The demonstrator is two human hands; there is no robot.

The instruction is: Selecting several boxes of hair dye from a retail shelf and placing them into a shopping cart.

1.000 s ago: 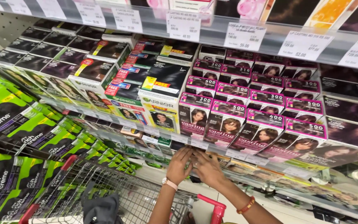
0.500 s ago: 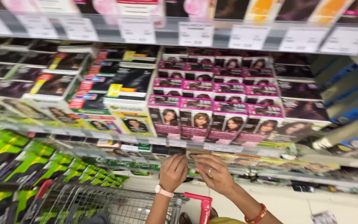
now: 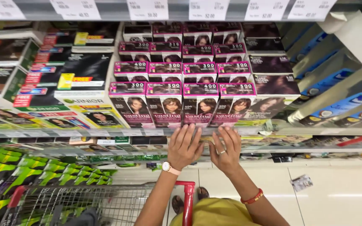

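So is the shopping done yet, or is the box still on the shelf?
Not yet. The pink boxes stand in neat rows on the shelf. Both the left hand and right hand rest flat at the shelf edge below them, holding nothing. The trolley looks almost bare.

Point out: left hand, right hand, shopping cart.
left hand point(image 3: 184, 147): head view, on the back of the hand.
right hand point(image 3: 226, 151): head view, on the back, near the ring.
shopping cart point(image 3: 84, 201): head view, on the wire basket wall.

Pink-and-maroon hair-dye boxes point(image 3: 183, 90) stack mid-shelf, black boxes point(image 3: 70, 73) to their left, green packs point(image 3: 5, 173) low left, white price labels point(image 3: 147, 8) along the top.
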